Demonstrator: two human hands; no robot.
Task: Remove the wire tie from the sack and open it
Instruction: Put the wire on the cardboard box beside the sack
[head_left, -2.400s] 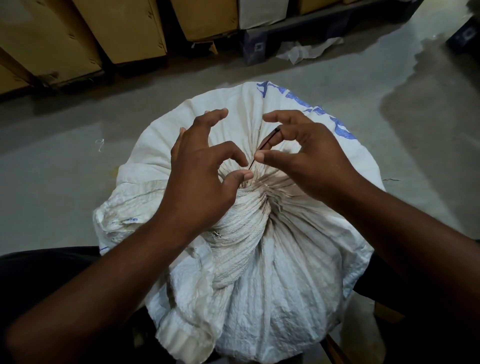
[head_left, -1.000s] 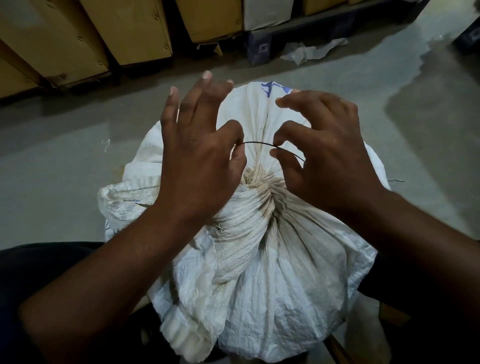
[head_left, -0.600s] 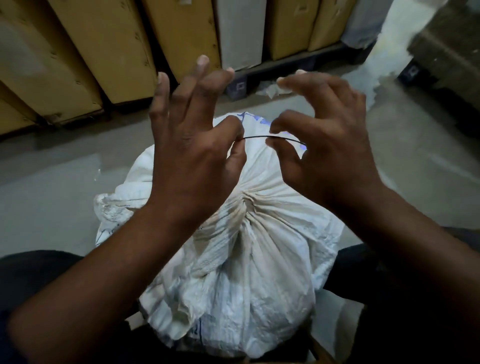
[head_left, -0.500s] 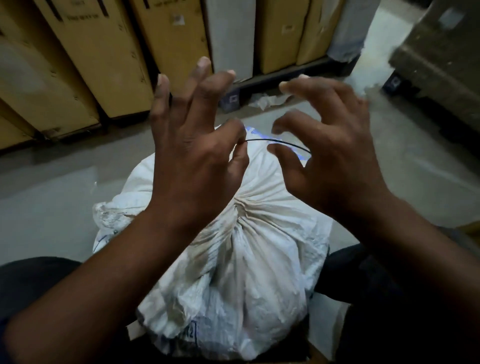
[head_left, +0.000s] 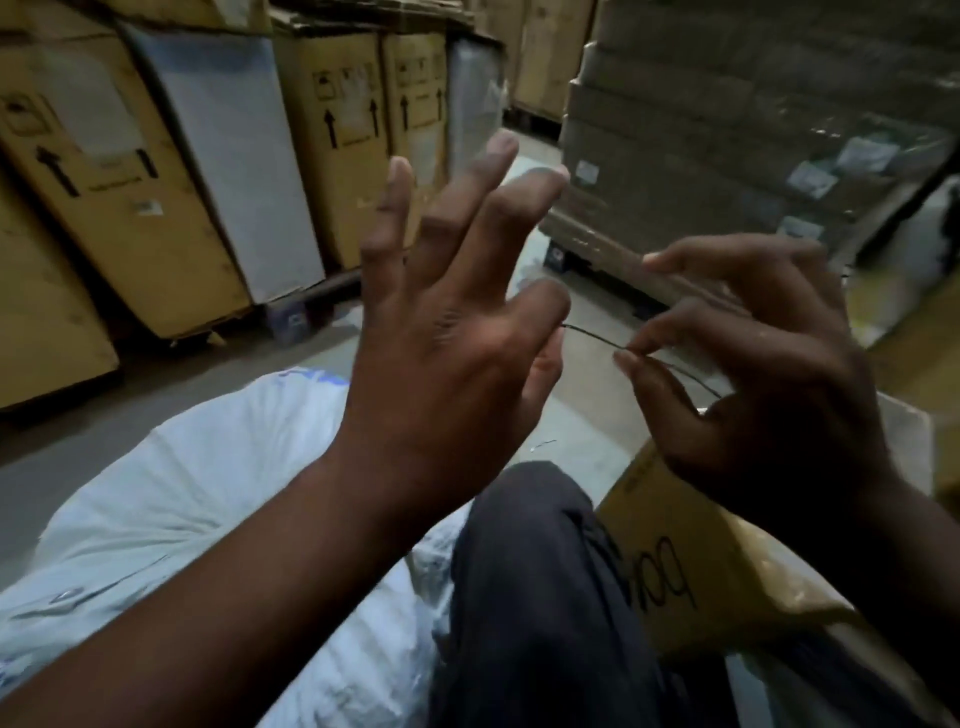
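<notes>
Head view: wire tie (head_left: 592, 336) is off the sack (head_left: 182, 509), held in the air between both hands. Grips: left hand (head_left: 447, 353) pinches one end with thumb and forefinger, other fingers spread; right hand (head_left: 753, 374) pinches it further along. Sack sits lower left, under the left forearm.

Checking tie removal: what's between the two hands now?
Head view: the wire tie spans the gap, pinched by left hand and right hand, apart from the sack.

L hand (head_left: 447, 343) up, thumb+index pinching wire tie (head_left: 592, 336), other fingers (head_left: 389, 218) splayed. R hand (head_left: 769, 374) pinches it too, fingers curled.
</notes>
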